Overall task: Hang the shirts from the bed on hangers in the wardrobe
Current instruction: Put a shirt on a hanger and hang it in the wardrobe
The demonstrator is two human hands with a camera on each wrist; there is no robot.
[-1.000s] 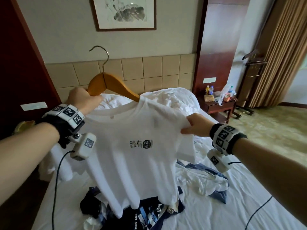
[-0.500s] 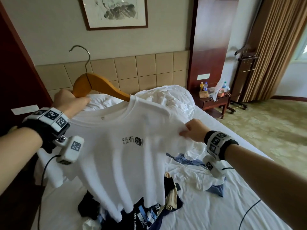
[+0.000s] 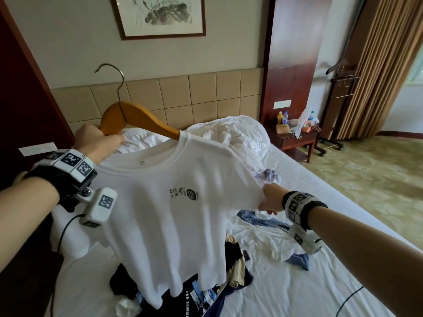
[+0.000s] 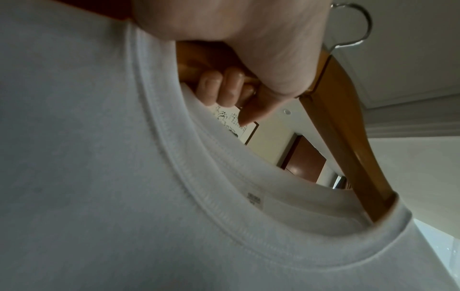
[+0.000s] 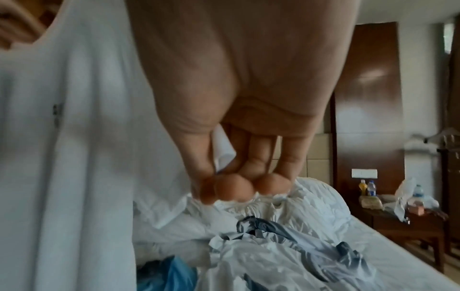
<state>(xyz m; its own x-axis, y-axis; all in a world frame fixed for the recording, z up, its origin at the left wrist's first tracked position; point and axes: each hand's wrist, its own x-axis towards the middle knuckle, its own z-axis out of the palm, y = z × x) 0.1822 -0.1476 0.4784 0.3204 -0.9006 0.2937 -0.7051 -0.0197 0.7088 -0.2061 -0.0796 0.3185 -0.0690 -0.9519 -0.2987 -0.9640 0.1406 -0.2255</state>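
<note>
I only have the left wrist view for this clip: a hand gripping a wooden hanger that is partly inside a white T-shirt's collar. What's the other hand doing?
Observer: The right hand pinches the sleeve edge of the white T-shirt and holds it out sideways.
Operator: Is the shirt lifted off the bed?
Observer: In the head view it hangs from the wooden hanger over the bed. I cannot tell whether its hem touches the clothes below.
Operator: So there are more clothes to hang?
Observer: Yes. A dark printed shirt lies under the hem, and a blue garment lies near the right hand.
</note>
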